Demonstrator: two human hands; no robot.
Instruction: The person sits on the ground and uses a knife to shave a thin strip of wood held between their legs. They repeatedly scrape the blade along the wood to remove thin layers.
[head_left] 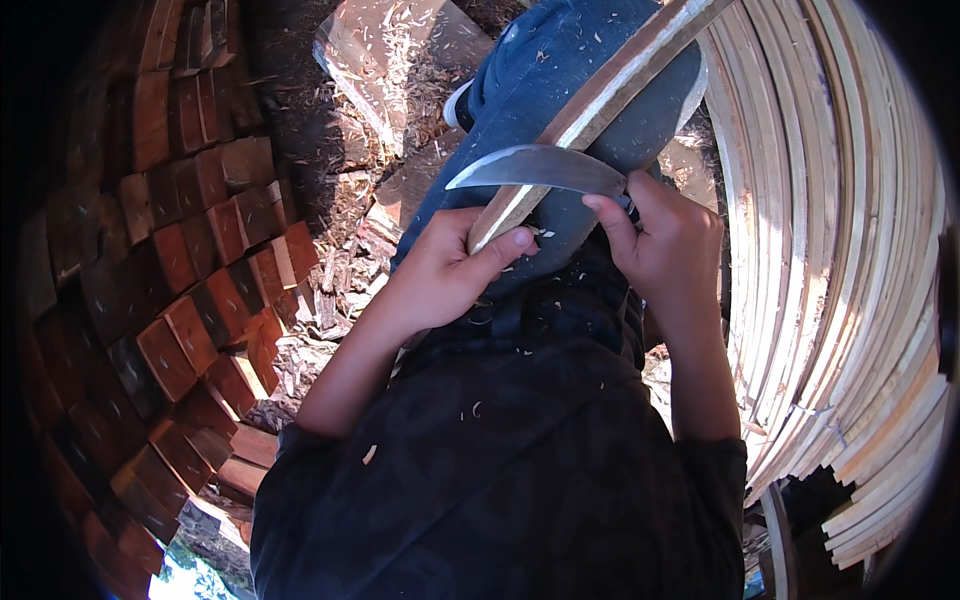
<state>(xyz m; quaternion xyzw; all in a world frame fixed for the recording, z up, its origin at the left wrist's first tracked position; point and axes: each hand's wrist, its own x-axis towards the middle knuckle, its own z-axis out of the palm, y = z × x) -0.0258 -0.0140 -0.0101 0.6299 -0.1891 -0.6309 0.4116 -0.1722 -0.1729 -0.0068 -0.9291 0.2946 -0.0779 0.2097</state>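
A long wooden strip [602, 103] with a pale shaved face slants across my lap, its near end in my left hand [450, 268]. The thumb of that hand lies along the strip close to its end. My right hand [677, 238] is closed at the base of a curved knife [540, 168]; the handle is mostly hidden by the fingers. The grey blade crosses over the strip just beyond my left hand, its point toward the left. Beneath the strip, a dark grey pad or cover [640, 125] lies over my leg.
Stacked reddish-brown wood blocks [190, 270] rise on the left. Long pale wooden strips [800, 230] are piled on the right. Wood shavings [330, 300] and a flat board [375, 70] cover the ground ahead. Small chips lie on my dark shirt [500, 470].
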